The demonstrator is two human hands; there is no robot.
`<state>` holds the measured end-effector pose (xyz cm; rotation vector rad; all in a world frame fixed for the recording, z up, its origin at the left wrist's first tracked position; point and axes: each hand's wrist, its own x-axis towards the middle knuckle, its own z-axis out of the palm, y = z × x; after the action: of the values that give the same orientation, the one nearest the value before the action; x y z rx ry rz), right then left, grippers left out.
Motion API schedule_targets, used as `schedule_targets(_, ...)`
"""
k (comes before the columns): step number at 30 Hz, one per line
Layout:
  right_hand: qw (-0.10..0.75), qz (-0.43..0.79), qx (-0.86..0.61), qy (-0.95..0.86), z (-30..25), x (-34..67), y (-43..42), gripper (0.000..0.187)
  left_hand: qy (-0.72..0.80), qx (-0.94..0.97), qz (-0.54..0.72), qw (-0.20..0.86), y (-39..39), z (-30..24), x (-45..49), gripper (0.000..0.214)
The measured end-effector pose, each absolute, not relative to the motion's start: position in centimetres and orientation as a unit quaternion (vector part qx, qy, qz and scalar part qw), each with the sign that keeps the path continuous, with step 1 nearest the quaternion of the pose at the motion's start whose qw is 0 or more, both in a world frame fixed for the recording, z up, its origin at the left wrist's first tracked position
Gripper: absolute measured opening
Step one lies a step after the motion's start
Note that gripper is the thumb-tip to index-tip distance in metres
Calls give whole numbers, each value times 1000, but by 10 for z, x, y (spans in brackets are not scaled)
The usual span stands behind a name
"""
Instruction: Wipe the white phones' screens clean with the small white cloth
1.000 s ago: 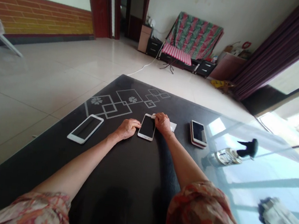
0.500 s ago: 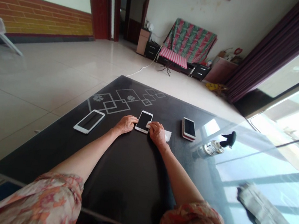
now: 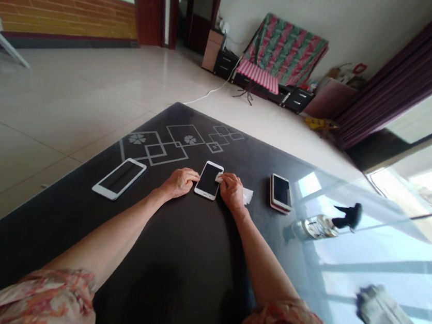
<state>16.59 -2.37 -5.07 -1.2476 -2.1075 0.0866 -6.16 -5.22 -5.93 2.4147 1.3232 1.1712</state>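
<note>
Across the bottom of the frame, as seen from where I stand: two floral sleeves (image 3: 40,295), bunched on the forearms. Lower right: a folded grey bundle (image 3: 396,323), slightly blurred, on the glossy black table (image 3: 176,240). Above it, a spray bottle (image 3: 320,227) with black trigger head; upright or lying, I cannot tell.

Frame centre: white phone (image 3: 208,180), flat, screen up. Screen dark; pale borders broader at top and bottom; corners rounded; small mark at the lower end. Left hand (image 3: 181,183): fingers together, tips at the phone's left edge; thumb's hold cannot be told. Right hand (image 3: 232,191): thumb and fingers pinch a white scrap (image 3: 219,177) at the phone's right edge. Just beside that hand, partly hidden, a white packet (image 3: 248,196) with serrated edge.

Room to move: dark tabletop separates the left hand from a second phone (image 3: 119,178), which lies near the table's slanting left edge. More tabletop between packet and stacked phones (image 3: 281,192), right of centre. Above the white phone, the surface runs past pale printed squares (image 3: 190,140) to a corner at upper centre. Beyond: tiled floor (image 3: 76,91), then a striped cloth (image 3: 257,76) on a small stand.
</note>
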Motion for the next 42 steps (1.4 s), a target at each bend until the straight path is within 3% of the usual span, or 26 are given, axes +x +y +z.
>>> schedule_targets(13,343,9,-501,-795,-55,163,22,25,434,802,403,83,-51,-58,-62,41)
schedule_targets(32,345,41,-439,-828,-48,169,-90,27,457,798,386,68,-53,-57,-60,41)
schedule_targets(42,342,37,-455,-821,-47,168,-57,26,447,799,393,83,-51,-59,-62,39)
